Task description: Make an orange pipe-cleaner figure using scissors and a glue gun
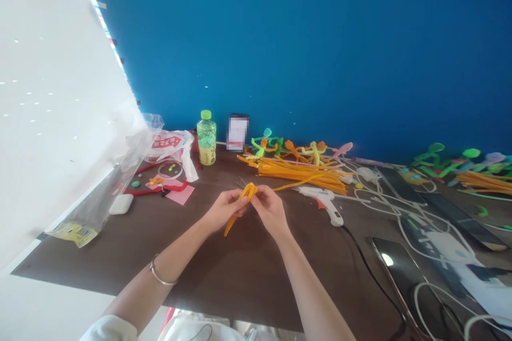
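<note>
Both hands meet above the middle of the dark table, pinching one orange pipe cleaner (250, 190) bent into loops at the top. My left hand (228, 208) grips it from the left, and a tail of it hangs below those fingers. From the right, my right hand (270, 210) is closed on the looped part; its fingertips are partly hidden. Just behind the hands lies a bundle of orange pipe cleaners (296, 170). Metal tips, perhaps of scissors, show behind the loops. A white glue gun (322, 202) rests to the right of my right hand.
A green-capped bottle (207, 141) and an upright phone (237, 133) stand by the blue wall. Several pipe-cleaner figures (316, 152) line the back. Pink paper (181, 193), a white case (121, 204) and plastic bags lie left. Cables and a dark phone (404, 277) crowd the right.
</note>
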Available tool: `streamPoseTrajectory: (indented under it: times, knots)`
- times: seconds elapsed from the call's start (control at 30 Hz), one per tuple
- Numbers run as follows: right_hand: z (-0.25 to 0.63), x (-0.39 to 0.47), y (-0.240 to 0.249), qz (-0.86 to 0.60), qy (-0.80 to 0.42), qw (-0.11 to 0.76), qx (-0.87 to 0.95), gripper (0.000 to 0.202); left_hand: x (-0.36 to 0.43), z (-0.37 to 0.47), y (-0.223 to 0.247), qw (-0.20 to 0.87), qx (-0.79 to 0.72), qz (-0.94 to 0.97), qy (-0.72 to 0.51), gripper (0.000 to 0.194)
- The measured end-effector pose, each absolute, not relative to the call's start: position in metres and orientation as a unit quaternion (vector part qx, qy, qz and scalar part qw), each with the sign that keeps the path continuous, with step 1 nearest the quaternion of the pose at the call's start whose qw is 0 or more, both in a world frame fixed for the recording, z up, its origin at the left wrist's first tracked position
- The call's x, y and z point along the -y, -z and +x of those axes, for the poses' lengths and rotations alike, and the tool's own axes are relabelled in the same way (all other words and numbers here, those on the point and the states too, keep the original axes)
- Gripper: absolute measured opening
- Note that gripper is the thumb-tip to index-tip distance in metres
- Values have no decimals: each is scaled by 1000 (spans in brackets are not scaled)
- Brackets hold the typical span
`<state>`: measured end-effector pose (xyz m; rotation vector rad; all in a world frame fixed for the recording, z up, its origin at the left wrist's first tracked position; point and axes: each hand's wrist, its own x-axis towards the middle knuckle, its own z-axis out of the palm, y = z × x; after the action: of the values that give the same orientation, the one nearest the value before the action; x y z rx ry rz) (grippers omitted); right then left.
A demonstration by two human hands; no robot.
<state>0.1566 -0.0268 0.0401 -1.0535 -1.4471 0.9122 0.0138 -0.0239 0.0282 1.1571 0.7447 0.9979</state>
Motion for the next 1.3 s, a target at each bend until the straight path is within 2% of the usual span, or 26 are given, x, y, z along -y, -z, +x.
streamPoseTrajectory:
  times: [0.13, 0.23, 0.33, 0.5, 0.93, 1.07, 1.17, 1.3]
  knots:
    - [154, 30, -45, -445, -419, 554, 565, 16, 24, 14, -28, 515, -394, 583, -489, 31]
    - [152, 33, -47, -435, -470, 553, 533, 21, 24, 13, -31, 458, -388, 645, -473, 27]
    - [151, 34, -49, -426, -494, 549, 522, 22, 25, 11, -35, 445, -372, 691, -431, 32]
    - [151, 34, -50, -456, -453, 555, 528, 20, 26, 11, -39, 474, -374, 709, -366, 45]
    - [146, 37, -45, -429, -393, 584, 566, 15, 29, 21, -21, 438, -418, 673, -425, 39]
    - [145, 40, -46, -420, -337, 600, 592, 15, 31, 20, -21, 305, -459, 715, -431, 37]
    - [143, 41, -47, -424, -360, 605, 570, 24, 33, 19, -21, 175, -476, 769, -390, 36]
    - [142, 41, -47, -450, -380, 609, 531, 26, 36, 19, -22, 114, -480, 801, -339, 41]
